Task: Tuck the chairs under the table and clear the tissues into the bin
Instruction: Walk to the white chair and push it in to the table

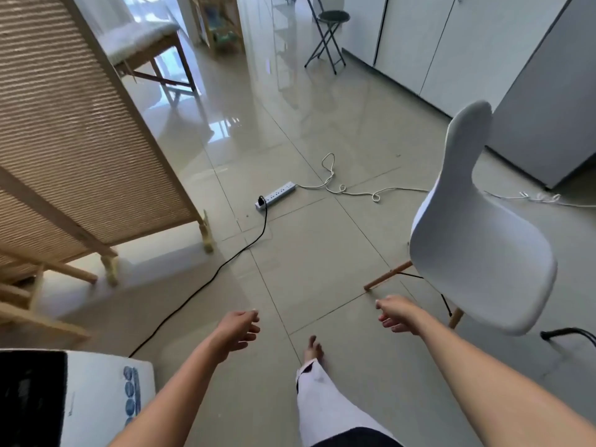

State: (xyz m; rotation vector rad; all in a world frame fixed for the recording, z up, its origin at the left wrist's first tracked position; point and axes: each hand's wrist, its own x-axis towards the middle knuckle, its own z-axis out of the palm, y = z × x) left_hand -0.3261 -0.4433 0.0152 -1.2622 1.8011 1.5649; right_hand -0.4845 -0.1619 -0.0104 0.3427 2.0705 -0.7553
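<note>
- Chair point(477, 240), white shell on wooden legs, stands out on the tiled floor point(322, 253) to the person's right, its back toward the far cupboards; no table shows anywhere, so it looks not yet tucked in.
- Stool point(332, 33), dark and folding, stands far off by the white cupboards point(419, 43); whether it counts among the chairs to tuck cannot be told.
- Tissues and bin do not show; the white unit point(106, 398) at lower left has a dark top, and what it is cannot be told.
- Power strip point(275, 194) lies mid-floor with a black cord point(225, 262) running toward the person and a white cord point(348, 188) trailing off to the right, passing behind the chair; dragging the chair could snag either, I judge.
- Slatted screen point(80, 140) fills the left side, well apart from the chair.
- Left hand point(238, 330) hangs in front of the body, fingers loosely curled, holding nothing and touching nothing.
- Right hand point(398, 312) is likewise empty and half-curled, near the chair's front leg and seat edge but apart from both, probably placed for a reach to the seat.
- One bare foot point(314, 350) is planted between the hands.
</note>
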